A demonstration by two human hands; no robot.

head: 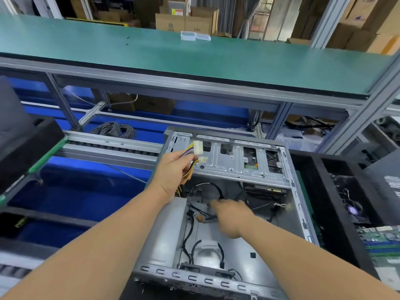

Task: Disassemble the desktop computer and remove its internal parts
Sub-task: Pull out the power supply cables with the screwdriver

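Two hands work the open computer case (249, 252): left hand (173, 169) clenches the limp, light wire bundle (190, 156) below its brittle-looking plugs, right hand (229, 215), blurred, grip unclear.

Left hand (173, 169) raised, fist closed; right hand (229, 215) reaching down, blurred

Left hand (173, 169) gripping power cable bundle (195, 153) above open computer case (216, 241), right hand (230, 215) inside.

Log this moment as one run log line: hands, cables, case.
left hand: shut on power cable bundle, lifted | right hand: blurred, reaching among black cables | computer case: open
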